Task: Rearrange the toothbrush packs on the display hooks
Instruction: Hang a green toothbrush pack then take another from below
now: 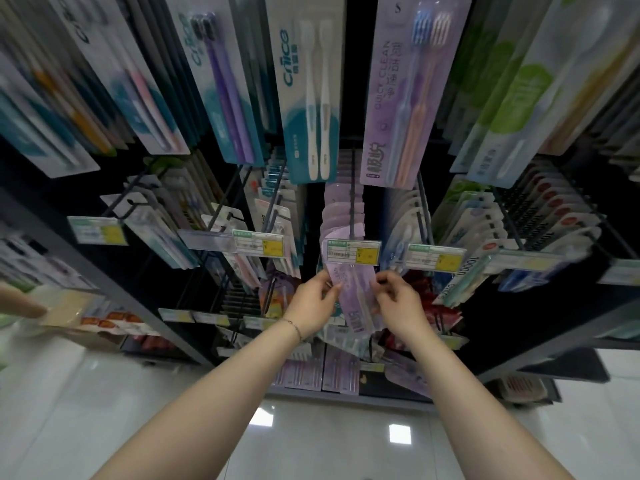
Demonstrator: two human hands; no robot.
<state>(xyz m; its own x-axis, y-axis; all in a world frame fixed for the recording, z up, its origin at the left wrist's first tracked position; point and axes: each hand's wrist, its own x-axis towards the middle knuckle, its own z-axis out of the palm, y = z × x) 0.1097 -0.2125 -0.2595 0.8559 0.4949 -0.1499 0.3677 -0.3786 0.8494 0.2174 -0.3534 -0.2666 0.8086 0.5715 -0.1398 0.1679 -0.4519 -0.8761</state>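
Observation:
A lilac toothbrush pack hangs at the front of a display hook, just under that hook's price tag. More lilac packs fill the same hook behind it. My left hand grips the pack's left edge with curled fingers. My right hand pinches its right edge. A larger lilac pack with a blue and an orange brush hangs on the row above.
Rows of toothbrush packs crowd the black rack: teal-and-white packs upper centre, green ones upper right, red-dotted packs at right. Price tags stick out from neighbouring hooks. White tiled floor lies below. Another person's hand shows at far left.

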